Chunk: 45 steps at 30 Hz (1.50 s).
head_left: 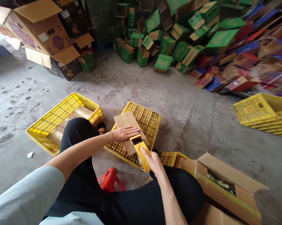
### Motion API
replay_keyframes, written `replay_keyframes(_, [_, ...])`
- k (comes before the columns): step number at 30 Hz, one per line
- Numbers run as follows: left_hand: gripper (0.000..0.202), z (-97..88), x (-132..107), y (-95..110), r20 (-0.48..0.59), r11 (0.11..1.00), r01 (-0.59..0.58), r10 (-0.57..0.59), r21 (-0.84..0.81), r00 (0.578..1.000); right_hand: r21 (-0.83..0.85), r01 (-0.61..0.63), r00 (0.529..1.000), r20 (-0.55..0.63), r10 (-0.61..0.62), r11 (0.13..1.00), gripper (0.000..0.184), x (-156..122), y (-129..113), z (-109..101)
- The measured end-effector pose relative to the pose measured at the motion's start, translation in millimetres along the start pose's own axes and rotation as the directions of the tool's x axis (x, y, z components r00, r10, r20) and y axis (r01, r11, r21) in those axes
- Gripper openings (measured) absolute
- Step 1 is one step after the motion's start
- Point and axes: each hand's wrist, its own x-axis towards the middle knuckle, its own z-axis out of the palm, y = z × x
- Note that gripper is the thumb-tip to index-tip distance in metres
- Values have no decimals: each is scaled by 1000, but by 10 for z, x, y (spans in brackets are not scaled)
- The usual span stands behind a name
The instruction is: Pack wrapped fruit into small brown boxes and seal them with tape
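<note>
A flat brown cardboard box rests on an upturned yellow plastic crate between my knees. Across its top lies my left hand, fingers stretched out and pressing flat on the cardboard. My right hand is wrapped round a yellow tape dispenser, whose head sits at the near right end of the box, close to my left fingertips. A strip of clear tape shows on the box's far part. The dispenser covers the box's near corner, so I cannot tell whether tape is stuck there.
Left of my knee, a yellow crate holds taped cardboard boxes. An open carton with packaged items stands at my right. A red stool is below me. Yellow crates lie far right; green boxes are heaped behind.
</note>
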Motion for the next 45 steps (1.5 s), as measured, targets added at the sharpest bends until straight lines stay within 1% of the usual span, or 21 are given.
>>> replay_keyframes(3, [96,-4,12,-28,11,1000,13,-13,-2,1000,-26,-34,998,51,35,999,52,-61,77,-38])
replay_keyframes(8, [94,41,22,-66,-8,1000,-1,1,-20,1000,-70,-30,999,21,32,997,53,-226,231,-114])
replay_keyframes(11, [94,35,17,-48,-27,1000,7,-8,-24,1000,-55,-27,999,17,28,998,51,-279,215,-118])
replay_keyframes(14, [101,23,20,60,-14,1000,26,-26,-17,1000,-48,-11,1000,17,12,999,49,-320,140,-109])
replay_keyframes(16, [102,36,30,176,15,1000,8,-8,-27,1000,-51,-7,1000,18,8,999,49,-345,100,-107])
replay_keyframes(18, [99,64,42,293,33,999,-15,17,-50,999,-54,-13,1000,12,14,998,48,-356,85,-107])
replay_keyframes(20, [94,91,57,376,19,997,-4,6,-72,1000,-58,-29,1000,4,29,998,47,-348,91,-109])
replay_keyframes(23, [90,104,76,410,-2,995,27,-27,-94,1000,-67,-57,998,-5,57,996,46,-317,110,-112])
replay_keyframes(29, [81,98,71,333,0,997,7,-7,-80,1000,-37,-33,999,6,33,999,49,-315,141,-107])
replay_keyframes(34, [72,105,133,150,-36,993,-52,49,-101,998,-39,-54,998,-33,52,998,56,-415,311,-95])
replay_keyframes(37, [74,92,194,28,-26,991,-80,77,-105,997,-7,-63,996,-63,63,998,61,-461,414,-84])
replay_keyframes(39, [79,81,202,9,-15,992,-79,78,-95,997,18,-57,996,-62,58,998,60,-471,434,-86])
replay_keyframes(40, [82,78,194,28,-11,993,-74,73,-88,997,29,-55,997,-58,56,998,60,-471,429,-92])
replay_keyframes(42, [88,89,166,131,-13,996,-61,61,-68,998,43,-53,997,-55,56,998,58,-467,401,-116])
replay_keyframes(45, [95,162,160,411,-70,999,7,-10,-46,997,46,-59,997,-48,61,997,56,-463,369,-165])
